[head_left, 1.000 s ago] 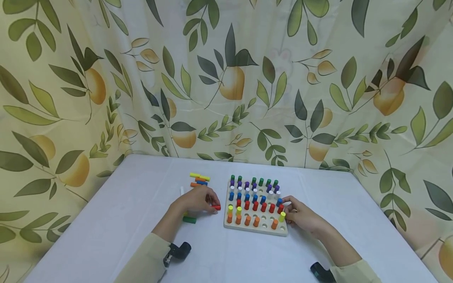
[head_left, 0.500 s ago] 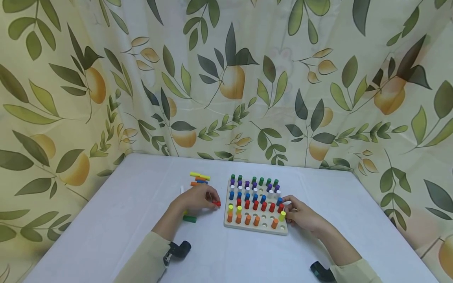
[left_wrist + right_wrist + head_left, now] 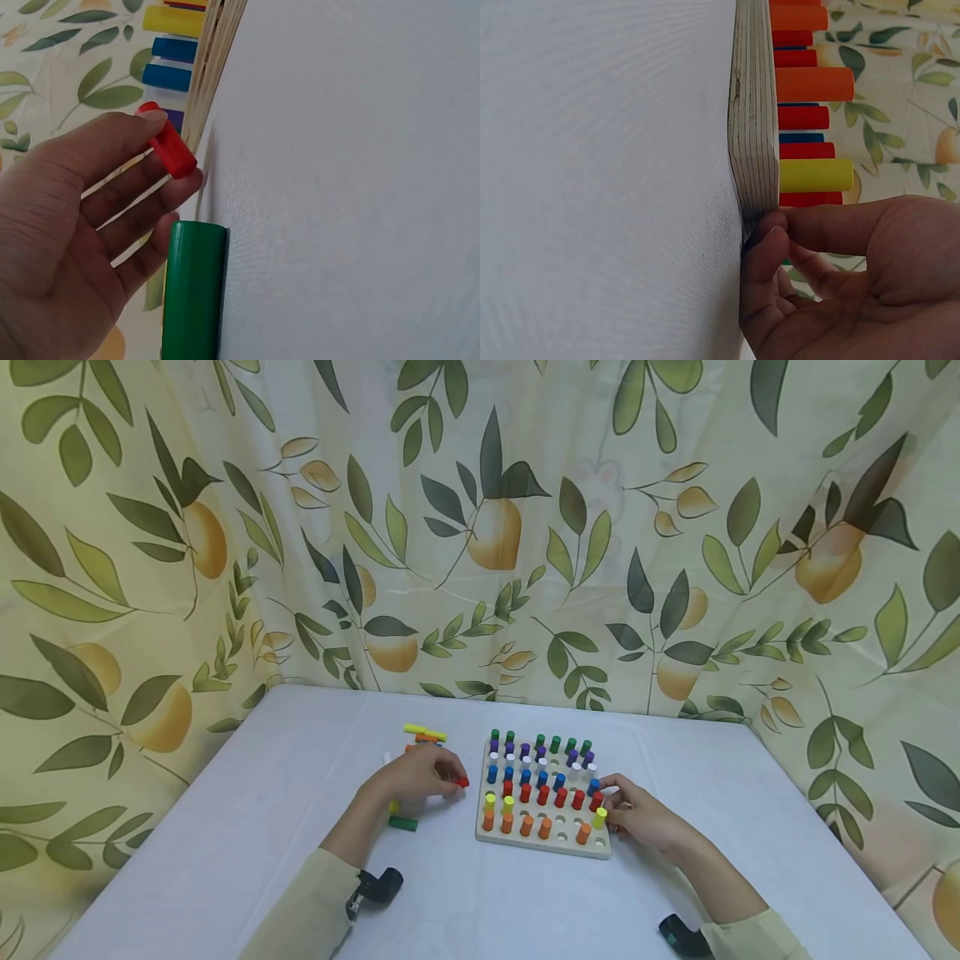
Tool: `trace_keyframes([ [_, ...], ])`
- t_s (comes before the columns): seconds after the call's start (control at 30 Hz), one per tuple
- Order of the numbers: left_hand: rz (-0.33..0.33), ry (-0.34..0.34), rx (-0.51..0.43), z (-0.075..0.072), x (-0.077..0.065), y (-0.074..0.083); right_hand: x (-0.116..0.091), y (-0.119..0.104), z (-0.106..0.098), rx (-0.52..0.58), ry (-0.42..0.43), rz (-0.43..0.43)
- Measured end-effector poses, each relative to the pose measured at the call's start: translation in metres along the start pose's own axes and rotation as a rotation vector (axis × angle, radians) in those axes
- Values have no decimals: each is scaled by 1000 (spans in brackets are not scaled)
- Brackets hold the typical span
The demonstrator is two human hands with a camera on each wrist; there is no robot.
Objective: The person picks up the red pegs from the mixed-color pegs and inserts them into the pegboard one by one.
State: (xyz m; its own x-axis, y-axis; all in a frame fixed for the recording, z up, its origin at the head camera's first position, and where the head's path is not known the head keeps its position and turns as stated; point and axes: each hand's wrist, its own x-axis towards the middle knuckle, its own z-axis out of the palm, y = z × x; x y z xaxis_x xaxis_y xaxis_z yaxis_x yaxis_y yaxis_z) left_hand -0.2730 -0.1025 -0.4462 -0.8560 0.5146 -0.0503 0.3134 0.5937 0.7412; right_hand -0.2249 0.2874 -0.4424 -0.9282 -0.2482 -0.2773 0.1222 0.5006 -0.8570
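My left hand [image 3: 416, 777] pinches a short red peg [image 3: 175, 152] between thumb and fingers, held tilted just left of the wooden pegboard [image 3: 525, 843]. My right hand [image 3: 647, 817] grips the board's right edge, thumb and curled fingers against its side in the right wrist view. Rows of upright pegs fill much of the board: green, purple, white, blue, red, yellow and orange from back to front. A yellow peg [image 3: 816, 175] stands near the right hand. Some holes show bare in the front rows. Below the left hand lies a green peg [image 3: 196, 292].
Loose pegs lie left of the board, among them a yellow peg [image 3: 414, 728] and an orange peg [image 3: 430, 738] behind the left hand. The left hand partly covers others. A white cloth [image 3: 300, 735] covers the table, and a leaf-patterned curtain [image 3: 480, 527] hangs behind.
My left hand has lifted the red peg slightly, up and away from the table, and tilted it. My right hand has stayed at the board's edge.
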Motion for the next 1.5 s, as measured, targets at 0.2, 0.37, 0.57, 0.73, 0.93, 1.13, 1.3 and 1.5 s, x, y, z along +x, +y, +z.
trace_keyframes([
  [0.2,19,9,-6,-2,0,-1,1,1,0,-8,4,-2],
  [0.37,33,13,0,-4,-1,0,1,1,0,-8,3,-5],
  [0.57,85,29,22,-7,-1,0,1,0,0,-8,4,-2],
  [0.73,101,45,32,-10,-2,0,1,0,1,-10,5,-1],
  [0.93,99,45,22,-12,-3,1,1,-1,1,-18,6,1],
  [1.13,114,49,6,-13,-4,1,1,0,0,-20,0,-1],
  [1.3,113,58,2,-14,-5,3,1,0,0,-23,-1,-5],
  [1.5,111,63,-8,-15,-6,5,1,0,0,-25,-1,-2],
])
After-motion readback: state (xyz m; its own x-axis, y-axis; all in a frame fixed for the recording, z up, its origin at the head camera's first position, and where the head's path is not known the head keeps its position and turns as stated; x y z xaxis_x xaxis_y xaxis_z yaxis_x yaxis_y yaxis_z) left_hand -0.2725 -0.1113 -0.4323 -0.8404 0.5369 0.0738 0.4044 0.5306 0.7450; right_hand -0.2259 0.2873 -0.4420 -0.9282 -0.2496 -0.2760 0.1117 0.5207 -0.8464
